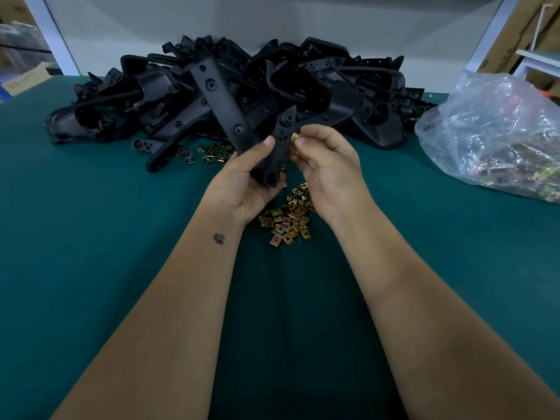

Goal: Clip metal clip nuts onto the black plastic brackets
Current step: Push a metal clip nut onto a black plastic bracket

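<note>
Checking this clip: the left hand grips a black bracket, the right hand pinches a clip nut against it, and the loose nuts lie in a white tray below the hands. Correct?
Not quite. The head view shows the loose nuts piled directly on the green table mat, not in a tray. The rest holds: the left hand grips the black bracket, and the right hand pinches a clip nut against it.

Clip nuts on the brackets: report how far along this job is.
Done: no finished bracket can be told apart in this view. In hand: the left hand grips one black bracket while the right hand pinches a clip nut at its edge. Left: a big bracket pile, loose clip nuts on the green table, and a bag of more nuts.
</note>
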Tool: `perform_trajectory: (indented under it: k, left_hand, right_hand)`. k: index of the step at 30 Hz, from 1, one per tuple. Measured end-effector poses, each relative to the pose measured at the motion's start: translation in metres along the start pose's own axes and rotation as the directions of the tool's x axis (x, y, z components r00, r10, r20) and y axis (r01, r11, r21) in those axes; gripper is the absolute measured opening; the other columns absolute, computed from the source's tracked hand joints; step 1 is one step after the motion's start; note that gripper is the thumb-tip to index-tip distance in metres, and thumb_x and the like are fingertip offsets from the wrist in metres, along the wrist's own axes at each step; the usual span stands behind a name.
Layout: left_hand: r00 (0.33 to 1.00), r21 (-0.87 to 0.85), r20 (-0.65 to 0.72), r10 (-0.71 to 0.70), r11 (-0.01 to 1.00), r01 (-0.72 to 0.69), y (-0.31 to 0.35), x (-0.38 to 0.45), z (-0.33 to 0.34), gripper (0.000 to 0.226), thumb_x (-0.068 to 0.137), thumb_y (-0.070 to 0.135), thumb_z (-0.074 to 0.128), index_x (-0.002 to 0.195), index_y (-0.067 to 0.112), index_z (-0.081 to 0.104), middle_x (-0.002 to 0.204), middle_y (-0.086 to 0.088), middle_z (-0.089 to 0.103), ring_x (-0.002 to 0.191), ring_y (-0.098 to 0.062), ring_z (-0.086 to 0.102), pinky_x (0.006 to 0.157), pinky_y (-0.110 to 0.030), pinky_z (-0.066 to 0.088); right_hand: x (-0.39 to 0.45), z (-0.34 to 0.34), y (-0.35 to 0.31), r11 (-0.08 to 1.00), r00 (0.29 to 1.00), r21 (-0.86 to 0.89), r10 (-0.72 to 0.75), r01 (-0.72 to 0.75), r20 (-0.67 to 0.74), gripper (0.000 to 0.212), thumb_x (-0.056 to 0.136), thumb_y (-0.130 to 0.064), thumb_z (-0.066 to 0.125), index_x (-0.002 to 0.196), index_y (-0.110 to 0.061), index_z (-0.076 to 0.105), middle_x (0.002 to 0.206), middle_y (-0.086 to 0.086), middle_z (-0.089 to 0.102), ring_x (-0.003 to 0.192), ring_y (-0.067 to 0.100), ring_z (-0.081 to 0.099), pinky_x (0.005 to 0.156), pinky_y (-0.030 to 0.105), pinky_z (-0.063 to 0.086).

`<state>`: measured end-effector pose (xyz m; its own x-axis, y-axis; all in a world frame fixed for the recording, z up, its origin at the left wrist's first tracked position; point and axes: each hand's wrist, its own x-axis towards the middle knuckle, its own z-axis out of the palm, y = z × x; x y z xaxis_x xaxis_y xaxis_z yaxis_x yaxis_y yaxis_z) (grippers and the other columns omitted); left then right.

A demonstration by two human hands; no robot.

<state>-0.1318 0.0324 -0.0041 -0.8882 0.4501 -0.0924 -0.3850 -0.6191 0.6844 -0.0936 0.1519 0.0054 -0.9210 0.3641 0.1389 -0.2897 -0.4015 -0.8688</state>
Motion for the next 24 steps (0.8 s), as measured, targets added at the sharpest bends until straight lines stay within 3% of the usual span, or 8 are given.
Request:
perform_trajectory:
  k: [7, 14, 18, 24]
  left_hand:
    - [1.000, 0.021, 0.004, 0.003, 1.000, -0.003, -0.0007, 0.0002, -0.0003, 0.017, 0.089, 0.011, 0.065, 0.105, 0.014, 0.061, 0.084, 0.000, 0.074, 0.071, -0.010, 0.068, 0.066, -0.025, 0.053]
    - [0.999, 0.093, 0.037, 0.020, 0.995, -0.023, -0.0016, 0.0006, 0.0005, 0.012, 0.089, 0.011, 0.066, 0.100, 0.016, 0.063, 0.088, 0.001, 0.075, 0.074, -0.010, 0.069, 0.067, -0.026, 0.052]
    - [0.997, 0.145, 0.078, 0.028, 0.989, -0.039, -0.0018, -0.0006, 0.0024, 0.038, 0.078, 0.019, 0.072, 0.114, 0.015, 0.062, 0.099, 0.001, 0.075, 0.084, -0.009, 0.072, 0.070, -0.025, 0.056]
    - [0.995, 0.152, 0.093, 0.026, 0.988, -0.040, -0.0015, -0.0015, 0.0017, 0.036, 0.078, 0.021, 0.071, 0.113, 0.016, 0.063, 0.101, 0.002, 0.077, 0.094, -0.010, 0.073, 0.076, -0.025, 0.058]
  right_hand:
    - [0.0004, -0.0007, -0.0015, 0.999, 1.000, -0.043, 0.005, -0.006, -0.012, 0.022, 0.085, 0.011, 0.060, 0.098, -0.007, 0.060, 0.082, 0.008, 0.069, 0.081, 0.019, 0.066, 0.083, 0.032, 0.055]
    - [0.0007, -0.0011, -0.0029, 0.998, 1.000, 0.062, 0.026, -0.026, 0.000, 0.023, 0.087, 0.011, 0.059, 0.103, -0.006, 0.060, 0.084, 0.008, 0.067, 0.079, 0.017, 0.066, 0.078, 0.029, 0.054]
    - [0.0007, -0.0014, -0.0068, 0.995, 1.000, 0.099, 0.014, -0.015, 0.006, 0.024, 0.087, 0.012, 0.060, 0.105, -0.004, 0.059, 0.079, 0.007, 0.069, 0.077, 0.016, 0.068, 0.078, 0.027, 0.057]
    - [-0.0007, 0.0009, -0.0079, 0.996, 1.000, 0.088, 0.019, -0.020, 0.008, 0.020, 0.087, 0.011, 0.061, 0.101, -0.003, 0.059, 0.071, 0.001, 0.070, 0.073, 0.011, 0.069, 0.072, 0.022, 0.055]
